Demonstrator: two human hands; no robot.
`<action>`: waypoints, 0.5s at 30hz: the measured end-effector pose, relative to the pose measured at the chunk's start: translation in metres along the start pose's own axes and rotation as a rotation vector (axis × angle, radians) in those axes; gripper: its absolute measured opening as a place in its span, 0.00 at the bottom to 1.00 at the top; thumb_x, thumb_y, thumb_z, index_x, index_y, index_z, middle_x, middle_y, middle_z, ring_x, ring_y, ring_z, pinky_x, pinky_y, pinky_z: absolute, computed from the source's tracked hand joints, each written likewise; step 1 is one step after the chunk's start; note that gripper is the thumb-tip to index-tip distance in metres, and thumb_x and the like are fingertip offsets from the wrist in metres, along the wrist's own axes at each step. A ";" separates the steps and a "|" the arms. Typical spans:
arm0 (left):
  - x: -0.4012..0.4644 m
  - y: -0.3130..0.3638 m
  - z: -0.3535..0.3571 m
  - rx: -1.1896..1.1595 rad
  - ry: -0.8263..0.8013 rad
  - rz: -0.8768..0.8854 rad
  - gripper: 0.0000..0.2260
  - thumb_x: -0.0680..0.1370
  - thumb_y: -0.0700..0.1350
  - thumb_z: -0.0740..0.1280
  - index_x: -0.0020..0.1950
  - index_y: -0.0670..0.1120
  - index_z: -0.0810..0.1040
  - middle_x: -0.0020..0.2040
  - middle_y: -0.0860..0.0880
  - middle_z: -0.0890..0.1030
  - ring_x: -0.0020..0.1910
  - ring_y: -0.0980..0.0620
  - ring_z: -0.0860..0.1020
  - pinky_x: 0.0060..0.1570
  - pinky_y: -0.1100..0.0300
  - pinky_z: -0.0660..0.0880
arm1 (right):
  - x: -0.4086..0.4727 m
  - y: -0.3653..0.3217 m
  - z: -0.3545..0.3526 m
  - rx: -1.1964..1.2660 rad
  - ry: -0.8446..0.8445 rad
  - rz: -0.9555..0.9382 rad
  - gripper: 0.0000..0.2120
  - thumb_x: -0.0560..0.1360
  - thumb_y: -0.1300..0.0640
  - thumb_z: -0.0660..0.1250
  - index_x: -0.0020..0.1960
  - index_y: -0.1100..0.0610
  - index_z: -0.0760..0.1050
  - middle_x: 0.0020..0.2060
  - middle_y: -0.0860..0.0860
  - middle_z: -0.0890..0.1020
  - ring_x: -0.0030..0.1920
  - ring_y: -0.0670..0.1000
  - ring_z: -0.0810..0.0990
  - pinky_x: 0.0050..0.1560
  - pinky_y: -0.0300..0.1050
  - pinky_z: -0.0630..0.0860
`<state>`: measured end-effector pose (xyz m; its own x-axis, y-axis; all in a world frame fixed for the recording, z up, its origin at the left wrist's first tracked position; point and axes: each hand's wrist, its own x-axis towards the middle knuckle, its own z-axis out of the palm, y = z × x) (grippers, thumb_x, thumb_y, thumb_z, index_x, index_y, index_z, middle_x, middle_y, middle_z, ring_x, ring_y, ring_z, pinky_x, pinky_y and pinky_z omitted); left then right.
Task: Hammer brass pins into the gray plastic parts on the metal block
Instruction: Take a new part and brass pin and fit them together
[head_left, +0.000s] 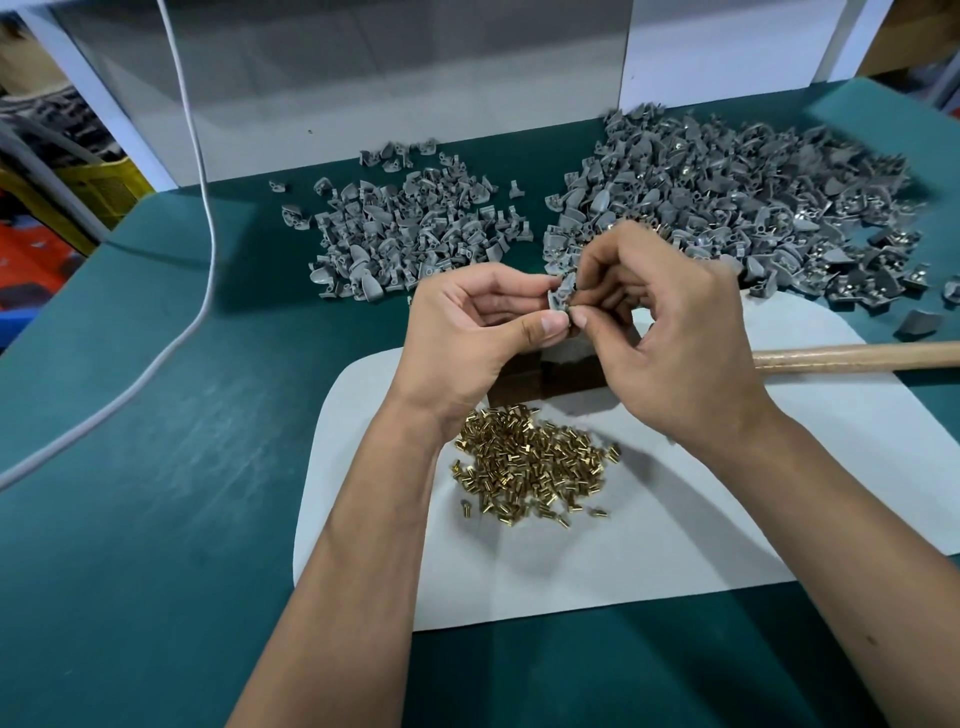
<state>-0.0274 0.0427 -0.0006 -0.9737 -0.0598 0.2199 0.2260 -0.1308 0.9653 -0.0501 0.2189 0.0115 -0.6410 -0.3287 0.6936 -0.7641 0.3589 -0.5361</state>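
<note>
Meanwhile, one gray part (562, 296) is pinched between the left hand (467, 332) and right hand (670, 332); the hammer (852, 357) is left untouched, and large piles (415, 234) are still to be pinned.

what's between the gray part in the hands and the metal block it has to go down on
Nothing visible. The gray part, pinched by the left hand and right hand, sits just above the metal block, which the hands partly hide.

A white cable (205, 218) trails across the green table (156, 493) beside a white mat (675, 545).
</note>
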 end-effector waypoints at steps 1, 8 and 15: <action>0.000 0.000 0.000 0.004 -0.003 0.009 0.13 0.64 0.36 0.79 0.47 0.42 0.85 0.42 0.42 0.87 0.42 0.50 0.85 0.44 0.58 0.84 | 0.000 0.000 0.000 -0.008 -0.011 -0.007 0.11 0.71 0.71 0.71 0.48 0.60 0.75 0.38 0.51 0.79 0.38 0.49 0.80 0.40 0.48 0.79; 0.000 0.001 0.004 0.112 -0.014 0.056 0.13 0.68 0.26 0.76 0.45 0.42 0.84 0.39 0.48 0.87 0.40 0.54 0.84 0.47 0.59 0.83 | 0.003 0.000 -0.004 -0.064 -0.091 -0.004 0.15 0.70 0.72 0.71 0.51 0.58 0.75 0.38 0.50 0.80 0.40 0.48 0.80 0.43 0.50 0.79; 0.001 -0.003 0.007 0.142 0.023 0.068 0.14 0.69 0.26 0.77 0.47 0.42 0.85 0.41 0.45 0.86 0.43 0.51 0.85 0.51 0.57 0.83 | 0.001 0.001 0.000 -0.087 -0.059 0.046 0.19 0.71 0.73 0.70 0.53 0.54 0.70 0.38 0.48 0.79 0.40 0.45 0.78 0.43 0.39 0.76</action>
<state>-0.0288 0.0499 -0.0021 -0.9549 -0.0862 0.2841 0.2839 0.0154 0.9587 -0.0511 0.2185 0.0117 -0.6805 -0.3600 0.6381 -0.7261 0.4484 -0.5213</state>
